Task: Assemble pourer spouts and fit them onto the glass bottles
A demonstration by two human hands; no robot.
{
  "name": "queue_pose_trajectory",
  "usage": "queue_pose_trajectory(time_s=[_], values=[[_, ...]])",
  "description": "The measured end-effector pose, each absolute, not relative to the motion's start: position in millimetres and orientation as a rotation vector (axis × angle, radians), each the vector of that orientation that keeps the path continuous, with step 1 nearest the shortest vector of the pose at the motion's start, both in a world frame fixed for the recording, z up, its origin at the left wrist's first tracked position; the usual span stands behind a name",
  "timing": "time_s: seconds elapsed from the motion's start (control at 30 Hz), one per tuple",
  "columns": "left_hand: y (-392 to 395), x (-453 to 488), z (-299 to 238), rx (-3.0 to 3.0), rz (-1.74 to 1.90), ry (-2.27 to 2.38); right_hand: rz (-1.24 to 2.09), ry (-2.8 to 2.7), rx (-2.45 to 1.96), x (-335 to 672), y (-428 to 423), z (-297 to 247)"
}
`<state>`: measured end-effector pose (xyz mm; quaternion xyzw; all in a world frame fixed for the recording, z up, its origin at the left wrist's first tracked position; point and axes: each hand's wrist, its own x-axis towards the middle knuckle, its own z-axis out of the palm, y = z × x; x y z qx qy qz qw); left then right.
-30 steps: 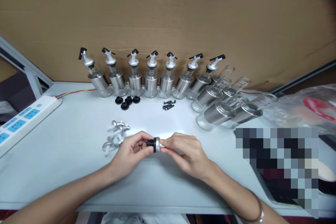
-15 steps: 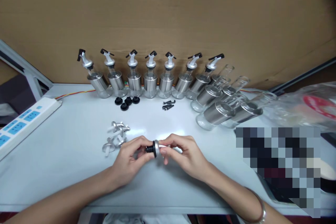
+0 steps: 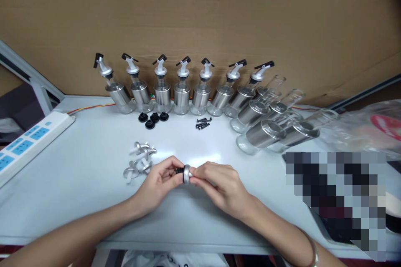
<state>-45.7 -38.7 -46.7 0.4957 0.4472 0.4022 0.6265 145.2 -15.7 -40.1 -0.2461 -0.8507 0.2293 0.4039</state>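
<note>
Between my hands lies a pourer spout (image 3: 187,174), its silver cap pressed against a black ribbed stopper (image 3: 179,170). My left hand (image 3: 163,179) pinches the stopper from the left. My right hand (image 3: 216,181) closes around the silver spout end, which its fingers mostly hide. Left of my left hand rest several loose silver spouts (image 3: 130,171). Farther back are several black rubber stoppers (image 3: 150,124) and, to their right, a small pile of thin black levers (image 3: 203,124).
Along the cardboard wall (image 3: 200,12) stands a row of steel-banded glass bottles (image 3: 181,96) with pourers. Right of them are open-necked bottles (image 3: 266,133) and a clear plastic bag (image 3: 369,125). A white power strip (image 3: 23,146) lies at the left on the table (image 3: 78,175).
My right hand's fingers have closed further over the spout end, covering more of it. Both hands still grip the pourer. The whole view has shifted slightly.
</note>
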Motion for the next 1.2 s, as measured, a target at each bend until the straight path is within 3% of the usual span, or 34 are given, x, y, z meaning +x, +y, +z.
queue_pose_trajectory(time_s=[0.3, 0.47, 0.73, 0.97, 1.2], values=[[-42, -50, -51, 1.673, 0.884, 1.205, 1.531, -1.636, -0.975, 142, -17, -40], [-36, -53, -43, 1.784, 0.804, 1.244, 1.823, -1.392, -0.925, 141, -11, -40], [-36, -59, -42, 2.029, 0.848, 1.068, 1.694, -1.487, -0.915, 145, -3, -41], [-36, -54, -48, 1.856, 0.918, 1.108, 0.929, -1.956, -1.072, 147, -5, -39], [-35, -51, -52, 1.628, 0.91, 1.123, 1.333, -1.91, -1.121, 140, -12, -35]])
